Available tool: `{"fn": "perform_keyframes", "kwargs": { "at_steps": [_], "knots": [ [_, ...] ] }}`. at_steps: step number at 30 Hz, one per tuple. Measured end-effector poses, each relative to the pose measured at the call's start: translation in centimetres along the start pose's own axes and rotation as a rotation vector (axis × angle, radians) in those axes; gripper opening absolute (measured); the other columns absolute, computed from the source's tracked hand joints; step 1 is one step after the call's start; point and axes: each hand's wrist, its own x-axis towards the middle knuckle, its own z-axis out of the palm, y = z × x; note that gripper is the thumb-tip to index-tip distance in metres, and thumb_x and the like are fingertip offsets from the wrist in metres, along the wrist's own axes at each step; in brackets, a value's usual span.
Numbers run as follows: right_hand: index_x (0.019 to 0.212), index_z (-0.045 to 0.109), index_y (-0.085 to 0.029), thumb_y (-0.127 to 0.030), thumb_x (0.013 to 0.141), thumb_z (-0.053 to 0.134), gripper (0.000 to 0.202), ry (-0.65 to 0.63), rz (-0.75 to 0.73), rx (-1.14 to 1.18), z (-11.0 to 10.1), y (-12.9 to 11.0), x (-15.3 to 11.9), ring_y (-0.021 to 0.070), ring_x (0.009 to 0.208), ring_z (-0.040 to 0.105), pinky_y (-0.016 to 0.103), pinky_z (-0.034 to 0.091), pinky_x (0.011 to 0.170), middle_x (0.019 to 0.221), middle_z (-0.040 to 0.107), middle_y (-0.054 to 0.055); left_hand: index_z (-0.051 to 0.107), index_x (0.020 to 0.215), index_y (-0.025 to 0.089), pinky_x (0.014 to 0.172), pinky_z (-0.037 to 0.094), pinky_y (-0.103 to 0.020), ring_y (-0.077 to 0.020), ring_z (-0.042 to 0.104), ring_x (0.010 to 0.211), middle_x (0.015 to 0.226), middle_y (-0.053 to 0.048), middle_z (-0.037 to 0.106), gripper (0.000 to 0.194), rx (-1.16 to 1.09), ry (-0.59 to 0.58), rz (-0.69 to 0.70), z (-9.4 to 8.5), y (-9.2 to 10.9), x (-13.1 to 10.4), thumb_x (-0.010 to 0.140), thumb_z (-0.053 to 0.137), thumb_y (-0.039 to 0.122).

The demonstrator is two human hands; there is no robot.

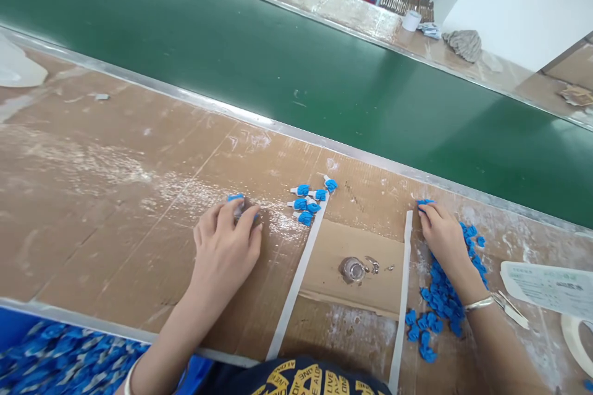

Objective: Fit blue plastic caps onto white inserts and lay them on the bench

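Two bare hands work apart over a cardboard-covered brown table (139, 216) beside a long green surface (278, 74). The left hand (228, 242) reaches forward, palm down, its fingers spread and bent over a small blue-and-white piece (238, 205), partly hidden; whether they are clamped on it cannot be told. The right hand (441, 231) angles forward and inward from a wrist ringed by a silver-coloured bangle (479, 304), thumb and forefinger pinched together on a small bright-blue piece (425, 202) near the top of a white strip (404, 284). Beneath and beside the right forearm lies a loose pile of crumpled blue pieces (440, 296). Between the hands, nearer the left, six white-stemmed blue pieces (304, 204) sit clustered near the top of another white strip (296, 278). A small round clear dish (354, 270) rests on a tan cardboard sheet (324, 259) between the strips.
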Motion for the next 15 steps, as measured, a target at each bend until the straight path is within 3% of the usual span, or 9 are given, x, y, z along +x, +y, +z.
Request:
{"fn": "perform_keyframes", "kwargs": {
  "at_steps": [3, 6, 10, 15],
  "knots": [
    [0.091, 0.07, -0.017, -0.036, 0.093, 0.04, 0.035, -0.023, 0.042, 0.027, 0.1, -0.1, -0.4, 0.0336, 0.09, 0.067, 0.05, 0.054, 0.085, 0.096, 0.07, 0.017, 0.065, 0.114, 0.016, 0.096, 0.046, -0.06, -0.0421, 0.052, 0.12, 0.126, -0.022, 0.06, 0.023, -0.04, 0.037, 0.071, -0.3, 0.1, 1.2, 0.096, 0.05, 0.02],
    [0.093, 0.069, -0.018, -0.038, 0.091, 0.045, 0.031, -0.026, 0.12, 0.073, -0.3, -0.4, -1.2, 0.0283, 0.077, 0.069, 0.041, 0.057, 0.072, 0.089, 0.072, 0.013, 0.062, 0.117, 0.017, 0.1, 0.046, -0.053, -0.0351, 0.055, 0.117, 0.124, -0.018, 0.062, 0.024, -0.11, -0.012, 0.251, -0.3, 1.6, 4.1, 0.097, 0.048, 0.018],
    [0.094, 0.069, -0.017, -0.037, 0.095, 0.048, 0.029, -0.021, 0.185, 0.165, -0.7, -0.6, -2.2, 0.0224, 0.063, 0.068, 0.032, 0.057, 0.058, 0.079, 0.072, 0.008, 0.06, 0.121, 0.012, 0.094, 0.05, -0.047, -0.0336, 0.057, 0.115, 0.126, -0.018, 0.062, 0.029, -0.106, -0.226, 0.52, 0.6, 5.0, 9.0, 0.098, 0.044, 0.016],
    [0.103, 0.071, -0.018, -0.042, 0.1, 0.048, 0.034, -0.008, 0.143, 0.212, -1.0, -1.1, -3.2, 0.0247, 0.089, 0.071, 0.035, 0.061, 0.07, 0.107, 0.071, 0.012, 0.066, 0.106, 0.008, 0.084, 0.051, -0.041, -0.0325, 0.062, 0.105, 0.123, -0.022, 0.063, 0.031, 0.035, -0.473, 0.64, 2.6, 8.2, 12.5, 0.085, 0.045, -0.002]
  ]
}}
